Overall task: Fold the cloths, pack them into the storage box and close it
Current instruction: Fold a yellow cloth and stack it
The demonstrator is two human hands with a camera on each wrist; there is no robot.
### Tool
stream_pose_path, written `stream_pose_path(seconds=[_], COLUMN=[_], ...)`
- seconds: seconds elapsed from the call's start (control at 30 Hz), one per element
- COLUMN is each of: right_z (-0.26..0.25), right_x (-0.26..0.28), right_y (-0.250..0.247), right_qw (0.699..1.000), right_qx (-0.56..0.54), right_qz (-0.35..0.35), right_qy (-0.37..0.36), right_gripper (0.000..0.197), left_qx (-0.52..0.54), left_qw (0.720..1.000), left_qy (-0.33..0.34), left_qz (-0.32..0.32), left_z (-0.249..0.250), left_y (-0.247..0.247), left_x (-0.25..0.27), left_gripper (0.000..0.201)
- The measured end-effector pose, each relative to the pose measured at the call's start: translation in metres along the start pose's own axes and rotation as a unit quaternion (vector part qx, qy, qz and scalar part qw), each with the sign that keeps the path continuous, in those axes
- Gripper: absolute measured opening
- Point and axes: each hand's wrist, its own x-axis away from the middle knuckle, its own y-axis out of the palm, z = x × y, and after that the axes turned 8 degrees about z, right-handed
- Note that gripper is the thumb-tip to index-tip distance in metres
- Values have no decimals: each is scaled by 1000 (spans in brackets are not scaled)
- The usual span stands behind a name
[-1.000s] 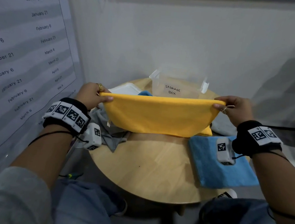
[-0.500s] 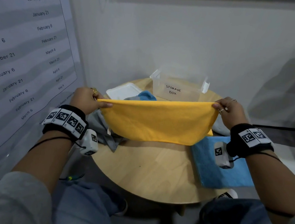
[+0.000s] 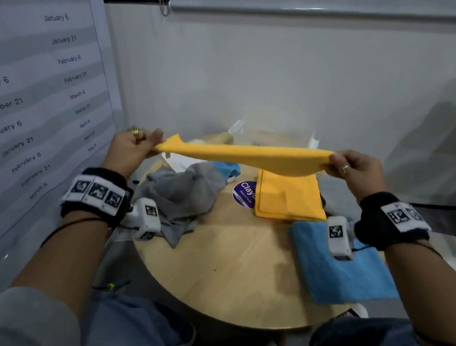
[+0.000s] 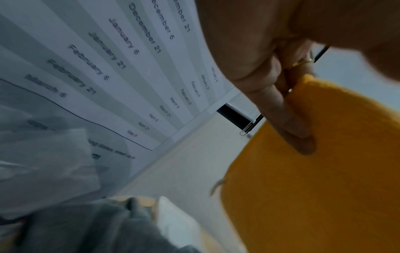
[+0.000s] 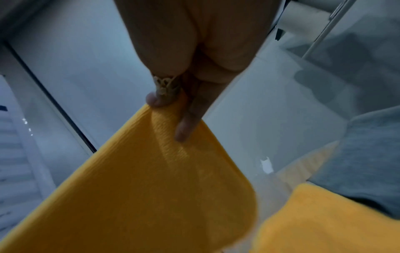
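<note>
A yellow cloth hangs stretched in the air above the round wooden table. My left hand pinches its left end and my right hand pinches its right end. The wrist views show each hand's fingers gripping the yellow cloth. Behind it, the clear storage box is mostly hidden. A folded yellow cloth lies on the table, a folded blue cloth at the right edge, and a crumpled grey cloth at the left.
A white lid and a small blue cloth lie behind the grey one. A purple round sticker is on the tabletop. A wall chart hangs at the left. My knees are under the table's front edge.
Both hands have lifted the yellow cloth up and swung it level, so it no longer hangs down as a sheet. The folded yellow cloth beneath has come into sight.
</note>
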Motion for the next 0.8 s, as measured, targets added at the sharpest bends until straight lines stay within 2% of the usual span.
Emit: stream_pose_path(seconds=[0.07, 0.13, 0.2, 0.23, 0.33, 0.4, 0.47, 0.53, 0.57, 0.6, 0.63, 0.67, 0.7, 0.73, 0.77, 0.8], right_z=[17, 57, 95, 111, 133, 137, 139, 133, 134, 138, 135, 128, 118, 114, 105, 97], right_x=[32, 60, 88, 100, 131, 137, 136, 137, 137, 135, 135, 137, 139, 139, 140, 140], right_y=[-7, -16, -22, -25, -29, -29, -30, -27, -26, -25, -22, -18, -13, -9, -2, 7], right_qw=[998, 994, 980, 967, 942, 938, 931, 922, 920, 922, 924, 924, 926, 933, 941, 950], right_qx=[-9, 21, 131, 188, 226, 238, 253, 232, 221, 208, 192, 182, 165, 138, 103, 61], right_qz=[-29, -32, -55, -70, -86, -64, -43, -33, -27, -18, -15, -14, -16, -25, -38, -50], right_qy=[46, 102, 137, 157, 235, 243, 258, 307, 323, 326, 330, 336, 338, 330, 320, 303], right_gripper=[20, 34, 10, 5, 20, 34, 46, 57, 68, 77, 73, 55, 38, 31, 31, 29], left_qx=[-34, -131, -204, -230, -328, -349, -456, -529, -527, -523, -520, -520, -528, -539, -541, -526], left_qw=[999, 990, 969, 955, 898, 882, 847, 831, 831, 822, 806, 788, 764, 745, 741, 755], left_qy=[-23, -48, -103, -143, -227, -253, -200, -62, 1, 36, 35, -5, -42, -63, -69, -73], left_qz=[-2, -32, -92, -120, -185, -192, -186, -161, -178, -223, -281, -330, -368, -389, -393, -385], left_z=[-28, -62, -95, -111, -150, -170, -171, -156, -149, -143, -142, -145, -154, -161, -166, -167], left_y=[-6, -10, -11, -10, -11, -14, -10, 12, 28, 44, 58, 68, 74, 76, 73, 70], left_x=[25, 55, 84, 98, 130, 139, 145, 154, 162, 173, 184, 195, 204, 209, 209, 208], left_gripper=[13, 13, 26, 33, 43, 46, 50, 53, 57, 60, 60, 62, 64, 67, 69, 68])
